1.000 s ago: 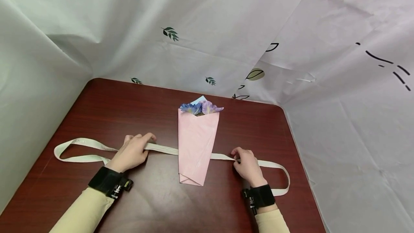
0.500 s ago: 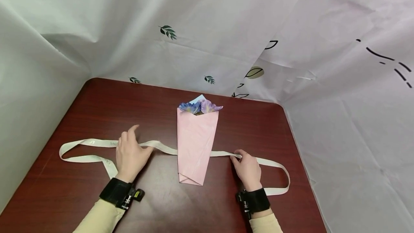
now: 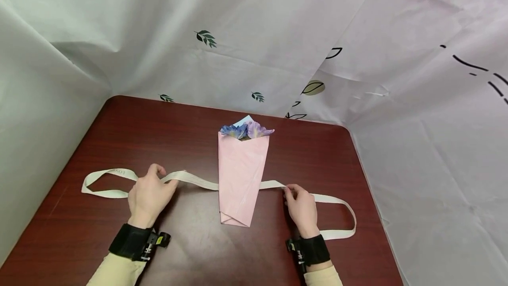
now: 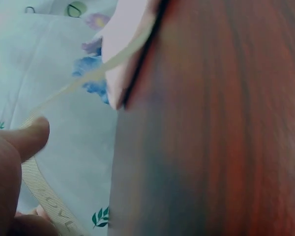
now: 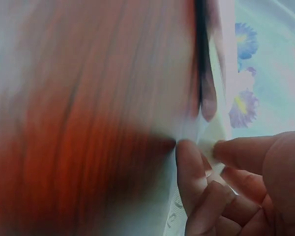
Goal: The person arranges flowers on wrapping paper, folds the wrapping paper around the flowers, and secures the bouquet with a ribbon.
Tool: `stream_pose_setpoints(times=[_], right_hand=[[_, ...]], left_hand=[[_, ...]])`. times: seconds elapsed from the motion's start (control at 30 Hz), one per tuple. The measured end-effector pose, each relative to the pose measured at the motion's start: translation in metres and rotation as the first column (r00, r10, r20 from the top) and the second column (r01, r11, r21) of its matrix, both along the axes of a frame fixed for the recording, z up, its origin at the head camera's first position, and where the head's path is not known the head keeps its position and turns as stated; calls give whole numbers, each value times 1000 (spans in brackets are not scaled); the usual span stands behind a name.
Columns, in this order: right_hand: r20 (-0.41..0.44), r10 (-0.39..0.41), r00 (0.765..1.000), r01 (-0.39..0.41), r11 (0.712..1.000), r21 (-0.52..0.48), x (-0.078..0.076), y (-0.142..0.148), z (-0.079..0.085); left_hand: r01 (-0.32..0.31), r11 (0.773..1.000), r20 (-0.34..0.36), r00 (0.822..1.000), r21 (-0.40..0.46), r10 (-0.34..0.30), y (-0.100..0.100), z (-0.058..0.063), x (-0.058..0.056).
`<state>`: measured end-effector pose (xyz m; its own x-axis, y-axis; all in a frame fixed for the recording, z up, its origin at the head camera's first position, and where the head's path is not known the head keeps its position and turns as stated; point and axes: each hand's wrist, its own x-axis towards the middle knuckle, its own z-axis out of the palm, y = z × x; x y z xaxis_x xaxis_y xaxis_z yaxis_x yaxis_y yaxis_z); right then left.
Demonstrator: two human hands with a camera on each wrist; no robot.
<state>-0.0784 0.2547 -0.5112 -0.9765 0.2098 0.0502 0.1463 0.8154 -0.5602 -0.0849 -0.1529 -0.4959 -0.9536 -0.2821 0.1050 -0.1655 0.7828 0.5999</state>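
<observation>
A pale cream ribbon (image 3: 194, 180) with printed letters runs crosswise behind a pink paper-wrapped bouquet (image 3: 243, 171). Blue and purple flowers (image 3: 246, 130) show at the bouquet's top. Left of it, my left hand (image 3: 148, 197) has its fingers curled about the ribbon, which rises slightly towards the thumb. In the left wrist view the ribbon (image 4: 49, 196) passes behind the thumb and down to the fingers at the bottom edge. On the other side my right hand (image 3: 302, 208) pinches the ribbon between thumb and forefinger, seen close up in the right wrist view, where the ribbon (image 5: 214, 135) bends at the fingertips.
The bouquet lies on a dark red-brown wooden table (image 3: 190, 250). Ribbon loops lie beyond each hand, the left loop (image 3: 105, 195) and the right loop (image 3: 351, 215). A white curtain (image 3: 158, 34) with leaf prints hangs round the table's back and sides.
My left hand first shifted right along the ribbon with fingers spread, then drew back left and curled; the left loop shortened. My right hand keeps its pinch, and the ribbon beside it has turned flatter.
</observation>
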Motion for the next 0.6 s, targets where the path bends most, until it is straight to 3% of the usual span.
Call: stream_pose_setpoints(times=[0.1,0.17,0.2,0.23,0.27,0.3,0.33,0.37,0.43,0.5,0.53,0.57,0.6], right_hand=[[-54,-4,999,2,999,-37,0,-3,-1],[-82,-6,997,0,997,-74,-1,-5,-2],[-94,-9,996,-1,995,-100,-1,-6,-2],[-104,-13,995,-1,992,-129,-1,-7,-2],[-108,-20,994,3,987,-161,-1,-8,-3],[-116,-29,993,6,982,-190,-1,-9,-3],[-117,-41,992,14,975,-220,-1,-10,-4],[-116,-55,992,24,967,-252,0,-11,-4],[-113,-87,990,49,950,-309,2,-12,-5],[-112,-118,987,70,927,-368,3,-14,-6],[-106,-134,985,80,909,-408,4,-15,-7],[-101,-147,984,86,887,-454,5,-16,-7],[-94,-159,983,92,863,-496,5,-17,-8]], left_hand=[[24,994,4,1000,110,-25,3,-2,0],[34,971,-3,999,238,-35,7,-6,-1],[43,944,-13,999,326,-41,10,-9,-1],[54,899,-28,999,434,-46,13,-11,-1],[65,833,-47,998,549,-47,17,-13,-2],[72,747,-71,997,661,-34,21,-14,-2],[73,633,-88,996,771,-7,26,-15,-2],[72,506,-99,995,860,27,30,-15,-2],[68,226,-95,989,972,114,39,-14,-3],[57,-5,-54,979,998,195,46,-11,-2],[49,-105,-24,974,993,226,48,-10,-2],[47,-187,0,970,981,243,50,-8,-2],[45,-253,21,968,966,251,52,-7,-1]])
